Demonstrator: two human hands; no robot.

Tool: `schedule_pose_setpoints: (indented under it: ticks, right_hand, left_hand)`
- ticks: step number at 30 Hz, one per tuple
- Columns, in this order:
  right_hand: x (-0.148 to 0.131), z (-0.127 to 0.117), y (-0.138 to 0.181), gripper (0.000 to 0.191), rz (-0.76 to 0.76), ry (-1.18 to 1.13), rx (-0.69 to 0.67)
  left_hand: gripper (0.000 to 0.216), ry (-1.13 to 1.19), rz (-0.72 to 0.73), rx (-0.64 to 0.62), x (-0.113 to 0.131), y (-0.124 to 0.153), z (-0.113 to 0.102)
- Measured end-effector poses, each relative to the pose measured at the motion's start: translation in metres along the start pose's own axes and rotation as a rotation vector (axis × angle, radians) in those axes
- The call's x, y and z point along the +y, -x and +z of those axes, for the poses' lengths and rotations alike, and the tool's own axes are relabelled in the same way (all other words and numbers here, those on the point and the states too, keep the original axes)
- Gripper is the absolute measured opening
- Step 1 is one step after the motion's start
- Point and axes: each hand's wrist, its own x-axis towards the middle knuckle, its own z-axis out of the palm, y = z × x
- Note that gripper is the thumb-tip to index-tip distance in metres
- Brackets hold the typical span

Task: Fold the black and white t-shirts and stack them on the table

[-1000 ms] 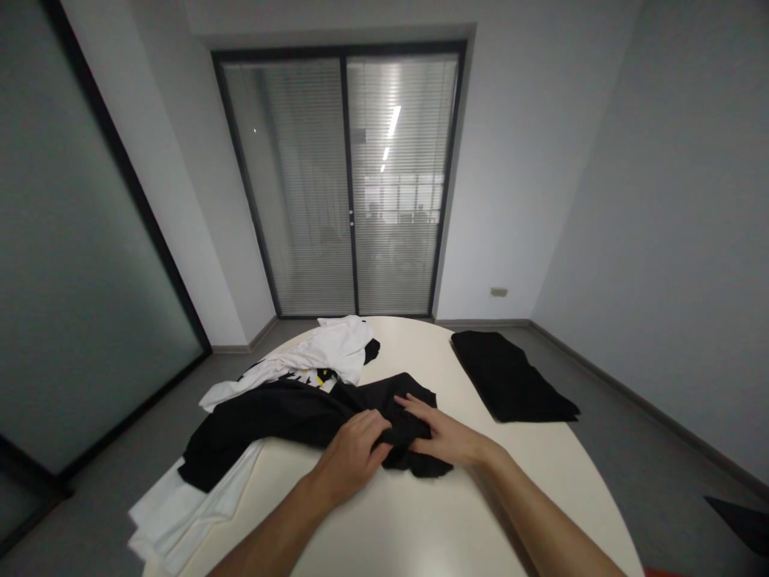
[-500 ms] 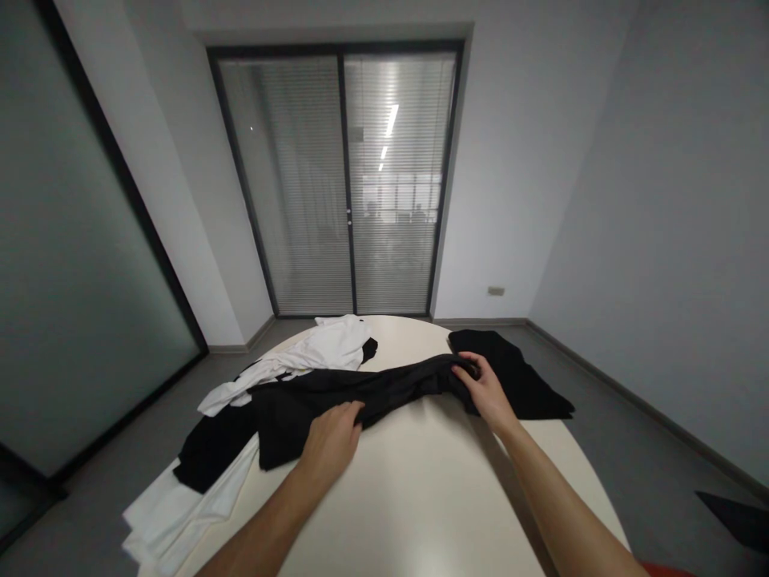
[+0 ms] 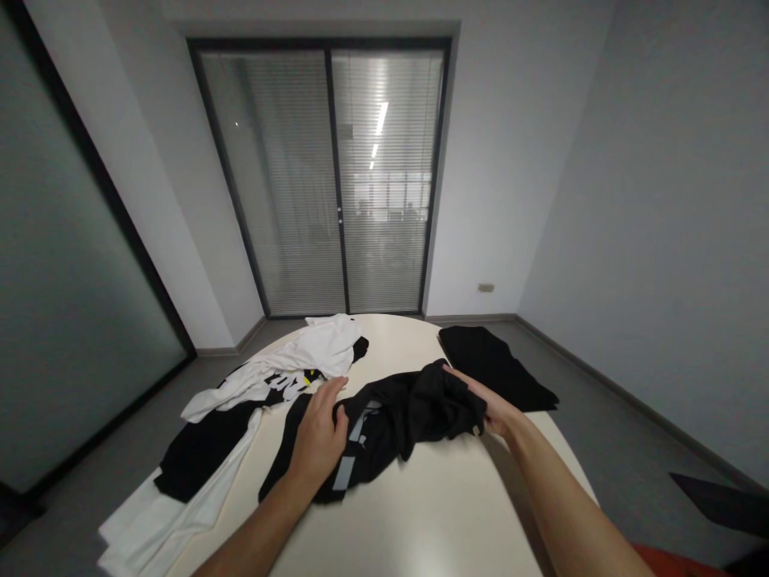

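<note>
The crumpled black fabric garment with grey stripes (image 3: 414, 413) lies at the middle of the round cream table (image 3: 444, 513). The left hand (image 3: 317, 437) is over its nine o'clock part, fingers stretched and thumb apart. The right hand (image 3: 488, 407) is at its three o'clock end, fingers along the cloth; the thumb is hidden, so I cannot tell if it pinches. From this garment, a folded black cloth (image 3: 496, 365) lies at one o'clock, and a white garment with black-and-yellow print (image 3: 321, 349) at ten.
</note>
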Motion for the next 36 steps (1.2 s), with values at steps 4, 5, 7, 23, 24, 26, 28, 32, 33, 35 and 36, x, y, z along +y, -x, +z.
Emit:
schedule_pose_setpoints:
  ticks: [4,5,7,23,24,26,28,32,33,35,36]
  right_hand:
    - [-0.002,0.017,0.006,0.050,-0.020,0.024,-0.176]
    - [-0.002,0.022,0.007,0.054,-0.065,0.037,-0.272]
    - [0.001,0.032,0.009,0.069,-0.139,0.086,-0.502]
    - [0.029,0.017,-0.014,0.098,-0.380,1.215,-0.150]
    - [0.032,0.016,-0.017,0.079,-0.420,1.224,-0.104]
    - [0.034,0.015,-0.023,0.043,-0.484,1.152,-0.071]
    - [0.033,0.014,-0.027,0.027,-0.490,0.980,-0.114]
    - [0.021,0.014,-0.029,0.040,-0.439,0.461,-0.153]
    - [0.017,0.014,-0.029,0.043,-0.442,0.347,-0.103]
    - [0.010,0.012,-0.027,0.046,-0.473,0.164,0.037]
    - [0.007,0.010,-0.025,0.047,-0.489,0.093,0.105]
  left_hand:
    - [0.068,-0.039,0.205,-0.139,0.015,0.012,0.004]
    - [0.080,-0.023,0.195,-0.186,0.019,0.015,0.006]
    - [0.095,0.039,0.108,-0.244,0.023,0.020,0.011]
    - [0.069,1.029,-0.664,0.132,-0.023,-0.018,0.002]
    - [0.071,1.049,-0.660,0.158,-0.026,-0.020,0.000]
    - [0.077,1.055,-0.597,0.185,-0.029,-0.023,-0.003]
    - [0.090,0.999,-0.499,0.175,-0.030,-0.024,-0.005]
    - [0.115,0.676,-0.342,-0.067,-0.021,-0.014,-0.004]
    - [0.117,0.559,-0.301,-0.161,-0.017,-0.009,-0.002]
    - [0.110,0.337,-0.219,-0.313,-0.011,0.002,0.002]
    - [0.103,0.257,-0.186,-0.368,-0.009,0.008,0.005]
